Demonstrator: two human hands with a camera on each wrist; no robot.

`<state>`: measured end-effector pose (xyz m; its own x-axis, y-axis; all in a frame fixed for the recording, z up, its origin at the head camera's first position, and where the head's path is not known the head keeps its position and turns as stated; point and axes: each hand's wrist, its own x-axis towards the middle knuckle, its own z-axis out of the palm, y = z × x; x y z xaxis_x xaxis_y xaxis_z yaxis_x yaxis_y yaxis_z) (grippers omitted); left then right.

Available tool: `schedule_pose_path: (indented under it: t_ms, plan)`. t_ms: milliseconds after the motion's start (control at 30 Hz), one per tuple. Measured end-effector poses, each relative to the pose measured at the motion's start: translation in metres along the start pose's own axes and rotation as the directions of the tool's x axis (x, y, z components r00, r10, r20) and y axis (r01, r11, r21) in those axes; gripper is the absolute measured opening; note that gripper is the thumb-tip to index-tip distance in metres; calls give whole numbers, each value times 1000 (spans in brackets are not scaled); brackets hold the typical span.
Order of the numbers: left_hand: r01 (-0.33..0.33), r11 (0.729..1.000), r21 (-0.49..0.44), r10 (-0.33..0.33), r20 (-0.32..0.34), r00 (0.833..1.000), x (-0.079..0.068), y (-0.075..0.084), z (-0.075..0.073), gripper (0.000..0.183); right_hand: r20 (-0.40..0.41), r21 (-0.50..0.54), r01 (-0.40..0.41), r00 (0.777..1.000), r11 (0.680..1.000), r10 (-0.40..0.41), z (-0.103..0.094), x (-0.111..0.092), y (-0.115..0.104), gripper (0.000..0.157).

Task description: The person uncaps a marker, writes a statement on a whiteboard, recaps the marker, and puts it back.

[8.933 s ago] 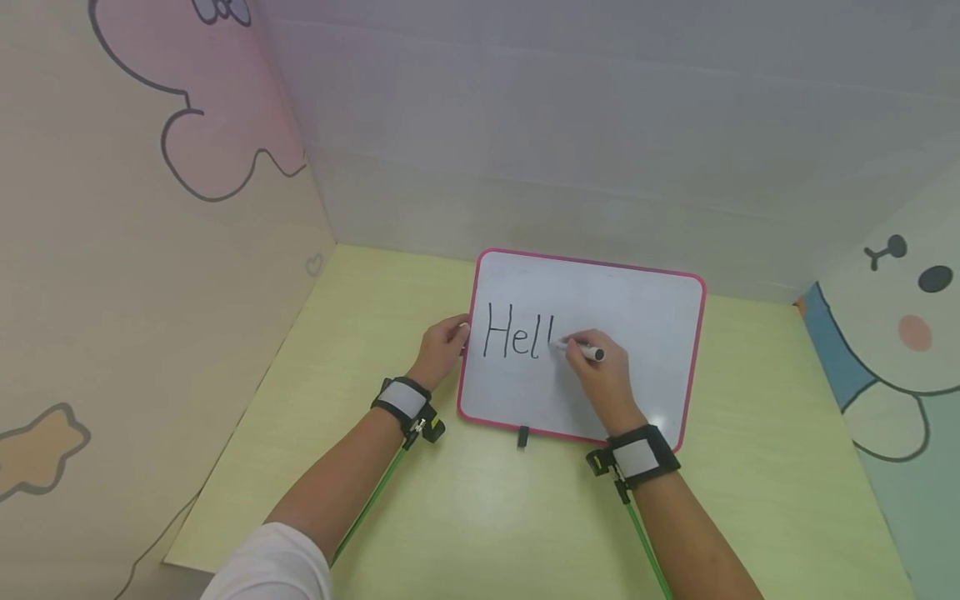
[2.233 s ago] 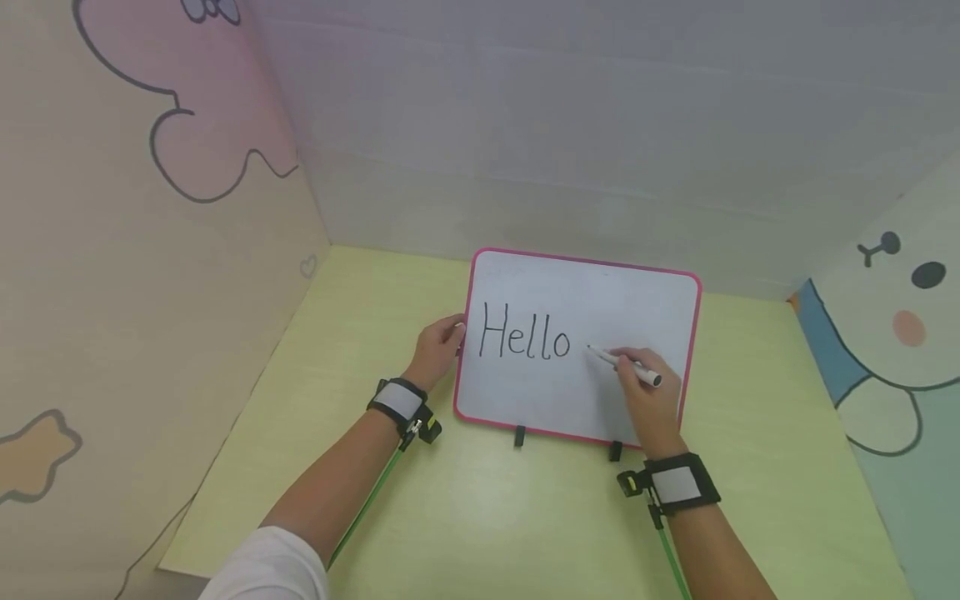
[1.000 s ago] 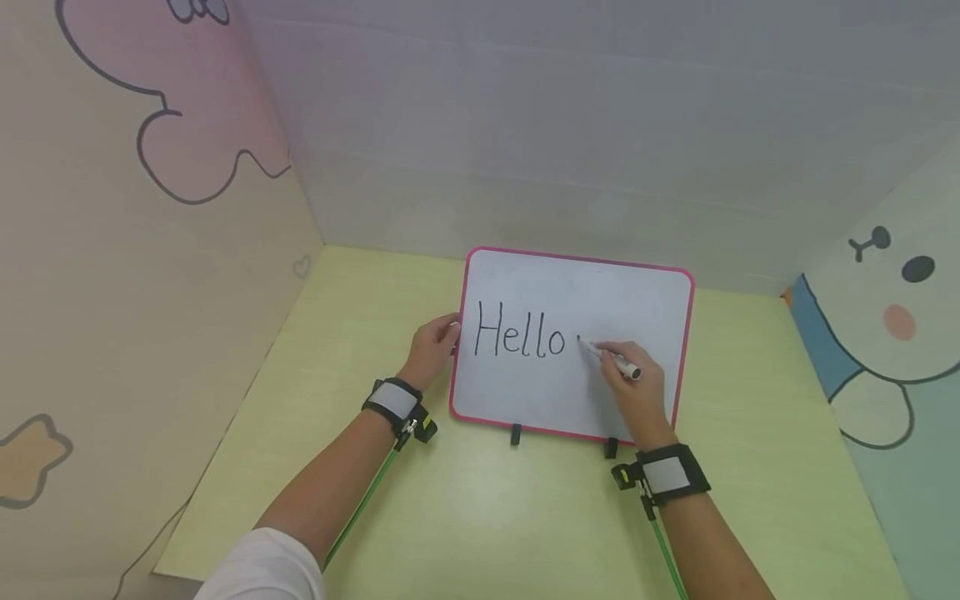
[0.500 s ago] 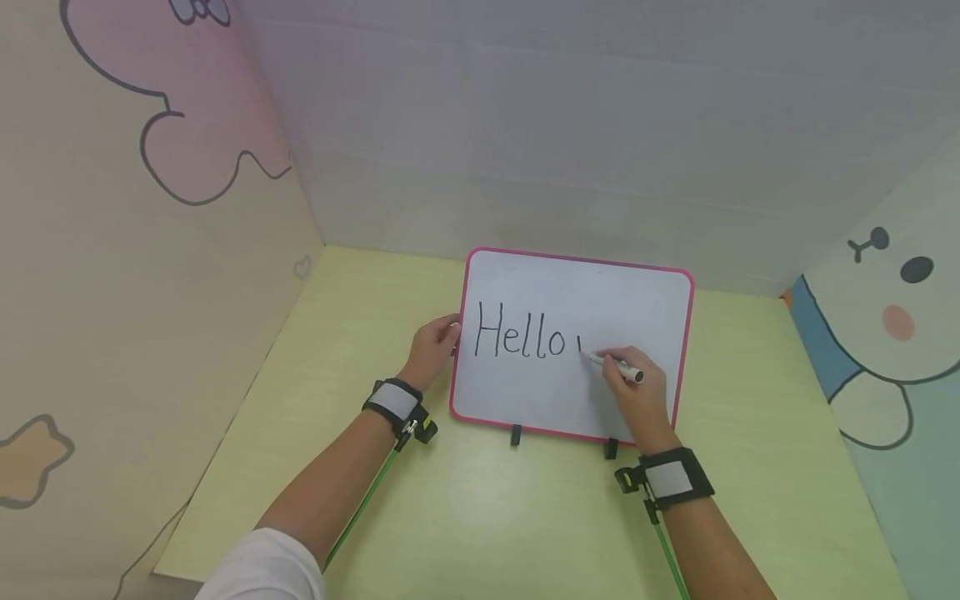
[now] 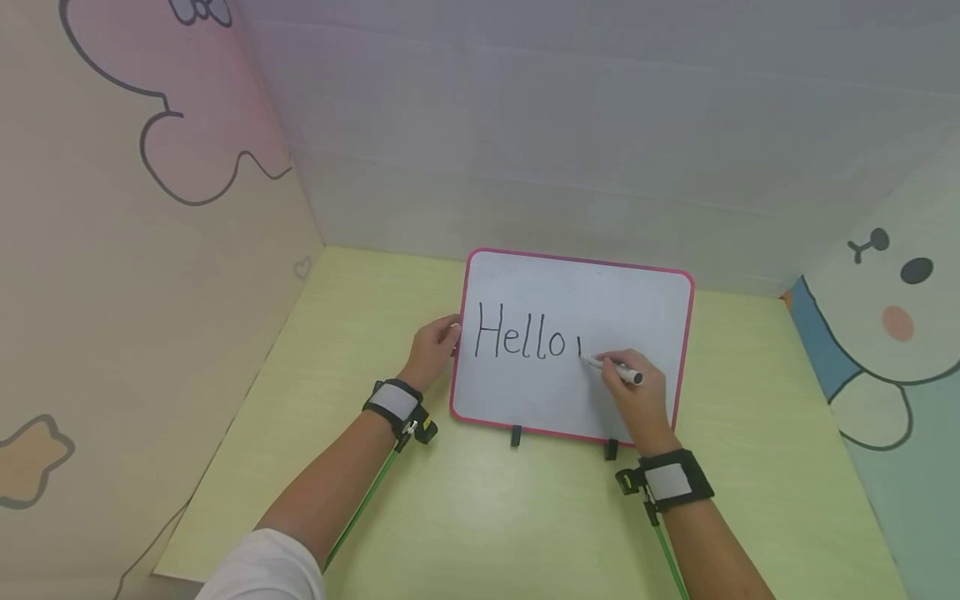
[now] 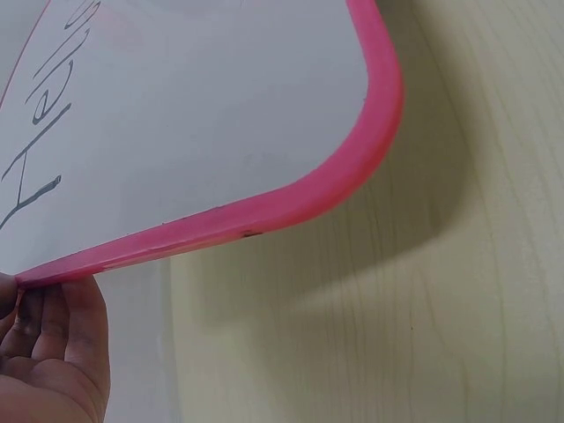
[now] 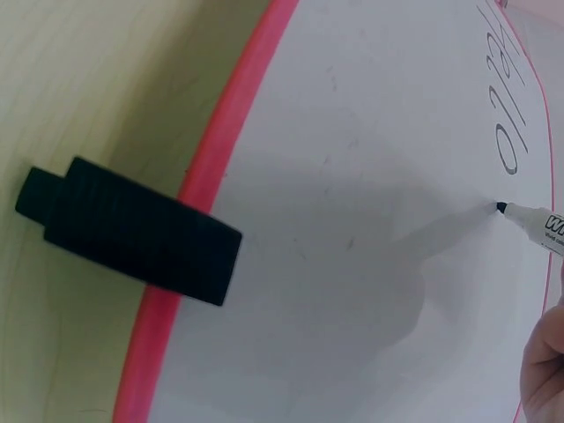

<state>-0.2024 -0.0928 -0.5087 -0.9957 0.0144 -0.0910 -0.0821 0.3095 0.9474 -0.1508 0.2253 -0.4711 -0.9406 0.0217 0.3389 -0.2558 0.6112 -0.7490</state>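
A white board (image 5: 525,392) with a pink rim leans tilted at the back of the table, with "Hello" (image 5: 519,333) in black and a short upright stroke (image 5: 578,346) to its right. My left hand (image 5: 431,348) pinches the left rim; the left wrist view has the thumb at the edge and the fingers (image 6: 84,330) below it. My right hand (image 5: 637,400) holds a white whiteboard marker (image 5: 628,375) in a writing grip, its black tip at the stroke's lower end. In the right wrist view the marker (image 7: 538,225) is partly cut off by the frame.
Two black feet (image 5: 516,435) stick out under the board's lower rim, one close to my right wrist. The pale yellow table (image 5: 480,517) meets a grey wall behind the board. Painted walls flank it. Green cords run along both forearms from the wrist straps.
The writing has grown from "Hel" with a partial l to "Hello", and a short downward stroke has been added after it. My right hand moved rightward; my left still holds the rim.
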Motion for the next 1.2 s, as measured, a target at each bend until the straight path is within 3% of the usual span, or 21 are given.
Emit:
schedule_pose_path:
  t_ms: [767, 1200]
  plan:
    - [12, 999, 34, -12, 0, 1000, 1, -1, 1, 40, -102, 1, 52, 993, 999, -52, 3, 8, 1, 13]
    - [2, 999, 40, -2, -2, 1000, 1, -1, 1, 40, -103, -39, 75, 992, 996, -78, 0, 13, -2, 14]
